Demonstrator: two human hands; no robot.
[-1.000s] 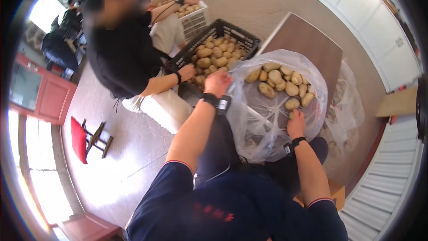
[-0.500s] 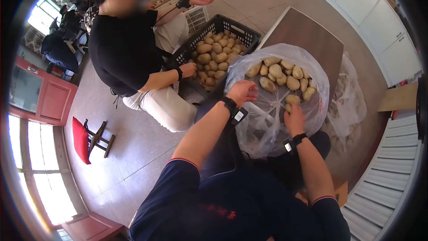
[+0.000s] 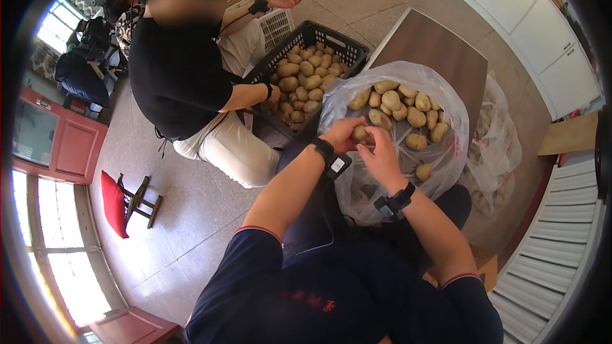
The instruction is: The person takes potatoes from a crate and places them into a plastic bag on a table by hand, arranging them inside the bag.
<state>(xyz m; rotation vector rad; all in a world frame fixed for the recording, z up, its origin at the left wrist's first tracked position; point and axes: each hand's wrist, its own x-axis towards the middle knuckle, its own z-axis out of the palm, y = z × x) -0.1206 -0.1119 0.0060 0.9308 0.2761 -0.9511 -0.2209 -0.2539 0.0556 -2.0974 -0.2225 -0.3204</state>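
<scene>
A clear plastic bag (image 3: 456, 99) is spread open in front of me with several potatoes (image 3: 415, 117) inside. Over its left side, my left hand (image 3: 342, 135) has its fingers wrapped round a potato (image 3: 360, 134). My right hand (image 3: 381, 156) meets it there, its fingertips at the same potato from the right. One single potato (image 3: 424, 172) lies apart in the lower right of the bag. To the left of the bag is a black crate (image 3: 347, 43) holding several more potatoes.
A co-worker (image 3: 172, 79) sits at the left, one hand (image 3: 274, 94) at the crate's near edge. A brown table (image 3: 424, 41) lies beyond the bag, another bag of potatoes (image 3: 494, 146) at the right, and a red stool (image 3: 115, 204) at the far left.
My right hand has moved left from the bag's middle to meet my left hand, which now holds a potato. A potato now lies in the bag's lower right. The co-worker's head has turned.
</scene>
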